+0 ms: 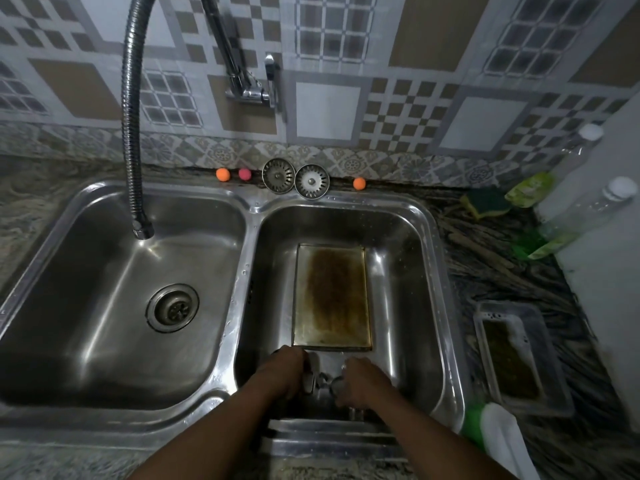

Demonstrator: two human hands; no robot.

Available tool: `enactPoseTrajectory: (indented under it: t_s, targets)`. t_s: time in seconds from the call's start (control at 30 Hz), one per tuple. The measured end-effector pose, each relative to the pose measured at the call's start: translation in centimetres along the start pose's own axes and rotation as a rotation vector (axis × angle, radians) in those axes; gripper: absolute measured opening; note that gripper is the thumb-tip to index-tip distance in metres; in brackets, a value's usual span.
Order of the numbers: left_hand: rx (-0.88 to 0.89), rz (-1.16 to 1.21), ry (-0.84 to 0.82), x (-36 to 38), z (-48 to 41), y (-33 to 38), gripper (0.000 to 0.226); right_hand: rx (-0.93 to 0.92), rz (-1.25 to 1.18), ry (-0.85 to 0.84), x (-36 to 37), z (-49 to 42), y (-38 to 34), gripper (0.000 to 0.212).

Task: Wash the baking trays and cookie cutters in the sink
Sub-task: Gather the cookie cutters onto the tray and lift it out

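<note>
- So, we've got both hands down at the near end of the right basin of the double sink.
- Our right hand has its fingers curled round a small metal cutter; it's too blurry to tell its shape.
- Our left hand is curled too, with another shiny piece just beside it. We can't tell if the fingers actually grip it.
- The stained baking tray lies flat on that basin's bottom, just beyond our hands.
- A second tray, sudsy, sits on the counter right of the sink.
- The faucet hose hangs over the left basin, and a green sponge lies on the counter further back.
</note>
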State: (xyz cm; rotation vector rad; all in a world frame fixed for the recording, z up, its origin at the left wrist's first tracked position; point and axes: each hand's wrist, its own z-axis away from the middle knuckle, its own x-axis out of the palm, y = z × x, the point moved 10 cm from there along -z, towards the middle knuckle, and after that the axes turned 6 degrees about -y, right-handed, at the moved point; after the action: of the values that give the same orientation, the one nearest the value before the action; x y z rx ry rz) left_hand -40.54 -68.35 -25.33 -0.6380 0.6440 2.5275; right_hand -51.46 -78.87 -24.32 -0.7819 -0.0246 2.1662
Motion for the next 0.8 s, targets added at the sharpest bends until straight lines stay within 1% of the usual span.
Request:
enactPoseTrajectory:
  t_s: [0.1,0.17,0.23,0.4,0.47,0.5,0.57,0.6,0.7,0.8]
  targets:
    - [0.019,0.01,-0.004,0.3,0.2,0.3,0.044,-0.026,0.052,-0.03,0.8,0.1,-0.6,0.061]
    - [0.042,-0.005,-0.002,0.6,0.3,0.6,0.043,-0.036,0.06,-0.006,0.9,-0.1,-0.9,0.049]
    - [0.04,-0.011,-0.017,0.7,0.2,0.6,0.044,-0.039,0.039,0.021,0.8,-0.5,-0.9,0.037]
    - [0.058,-0.067,-0.066,-0.9,0.4,1.2,0.053,-0.005,-0.075,0.055,-0.1,-0.4,0.3,0.023]
    - [0.085,-0.103,-0.086,-2.2,0.4,1.7,0.06,-0.004,-0.134,0.042,-1.2,-0.1,0.7,0.027]
    - [0.101,-0.123,-0.091,-3.0,0.3,2.1,0.061,-0.016,-0.151,0.03,-1.9,0.0,0.8,0.035]
    - [0.134,-0.137,-0.075,-5.0,0.2,3.1,0.058,-0.031,-0.199,0.034,-4.1,0.4,1.2,0.05]
    - [0.155,-0.14,-0.052,-6.0,0.1,3.7,0.055,-0.027,-0.252,0.048,-5.2,0.6,1.5,0.052]
    - [0.216,-0.19,0.049,-8.6,-0.2,5.7,0.045,-0.021,-0.508,0.105,-8.5,1.0,2.1,0.051]
    - [0.239,-0.165,0.21,-10.4,-1.1,6.8,0.038,-0.042,-0.638,0.223,-12.5,0.0,1.9,0.054]
